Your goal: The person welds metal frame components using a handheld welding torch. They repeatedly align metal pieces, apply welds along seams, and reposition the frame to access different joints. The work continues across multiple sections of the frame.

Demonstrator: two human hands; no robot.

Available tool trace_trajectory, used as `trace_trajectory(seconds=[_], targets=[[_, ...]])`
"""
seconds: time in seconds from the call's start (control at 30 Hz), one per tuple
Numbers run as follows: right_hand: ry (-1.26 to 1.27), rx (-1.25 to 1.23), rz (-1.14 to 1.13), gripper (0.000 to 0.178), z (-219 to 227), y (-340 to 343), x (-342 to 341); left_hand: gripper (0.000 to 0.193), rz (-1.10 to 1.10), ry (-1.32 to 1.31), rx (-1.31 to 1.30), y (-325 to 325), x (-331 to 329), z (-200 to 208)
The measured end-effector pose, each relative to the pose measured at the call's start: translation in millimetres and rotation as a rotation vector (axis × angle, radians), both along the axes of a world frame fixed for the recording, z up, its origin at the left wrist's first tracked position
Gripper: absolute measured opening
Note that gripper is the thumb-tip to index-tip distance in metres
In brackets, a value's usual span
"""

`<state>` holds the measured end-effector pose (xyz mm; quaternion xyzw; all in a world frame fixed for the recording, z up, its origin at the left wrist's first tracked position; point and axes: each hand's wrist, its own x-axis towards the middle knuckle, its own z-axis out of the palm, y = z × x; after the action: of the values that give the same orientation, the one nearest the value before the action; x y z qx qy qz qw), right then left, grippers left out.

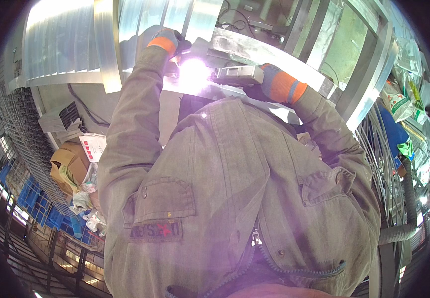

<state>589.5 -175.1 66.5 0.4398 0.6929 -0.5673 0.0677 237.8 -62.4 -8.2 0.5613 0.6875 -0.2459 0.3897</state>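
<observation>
My right hand, in a grey glove with an orange cuff, grips a boxy grey welding gun. The gun points left, and an intense white-violet glare burns at its tip. Just left of the glare, my left hand, gloved alike, has its fingers curled closed close to the metal. What the left fingers hold, if anything, is too dark to tell. Under both hands lies a shiny ribbed metal panel along a pale metal edge bar. The glare hides the spot where the gun's tip meets the metal.
An open metal frame extends to the far right. At the left are a cardboard box, crumpled plastic and wire mesh. Thin rods, a ribbed hose and plastic bags crowd the right side.
</observation>
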Motion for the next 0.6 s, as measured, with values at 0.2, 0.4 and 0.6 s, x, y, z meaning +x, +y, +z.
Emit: trace_trajectory(seconds=[0.2,0.4,0.6], targets=[[-0.056,0.016,0.027,0.028,5,1,-5,0.047,0.003,0.042,-0.002,-1,7,8],[-0.164,-0.043,-0.033,0.033,18,-7,3,0.049,0.125,0.127,-0.009,-11,17,14],[0.189,0.193,-0.258,0.045,34,-35,33,0.052,0.356,-0.097,0.599,-59,-30,32]])
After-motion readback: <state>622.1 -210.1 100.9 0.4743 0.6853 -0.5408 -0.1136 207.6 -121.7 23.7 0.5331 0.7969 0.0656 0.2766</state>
